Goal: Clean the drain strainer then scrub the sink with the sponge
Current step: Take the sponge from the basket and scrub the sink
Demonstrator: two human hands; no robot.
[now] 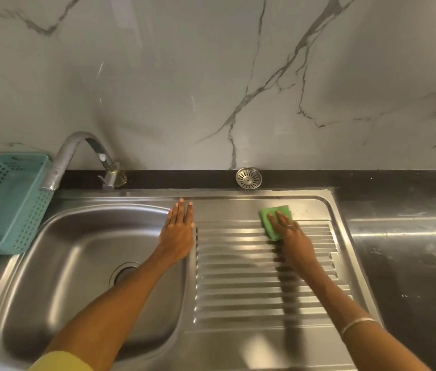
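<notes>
The steel sink [59, 253] has a bowl on the left and a ribbed drainboard [241, 274] on the right. The bowl's drain hole [123, 273] is uncovered. The round metal drain strainer [248, 178] lies on the black ledge behind the drainboard. My right hand [290, 236] presses a green sponge [274, 215] flat onto the far part of the drainboard. My left hand [178, 228] lies flat, fingers together, on the rim between bowl and drainboard, holding nothing.
A curved metal tap [77, 153] rises behind the bowl. A teal perforated basket [2, 202] stands at the left of the sink. Black countertop [412, 253] runs to the right. A marble wall [211, 76] backs the counter.
</notes>
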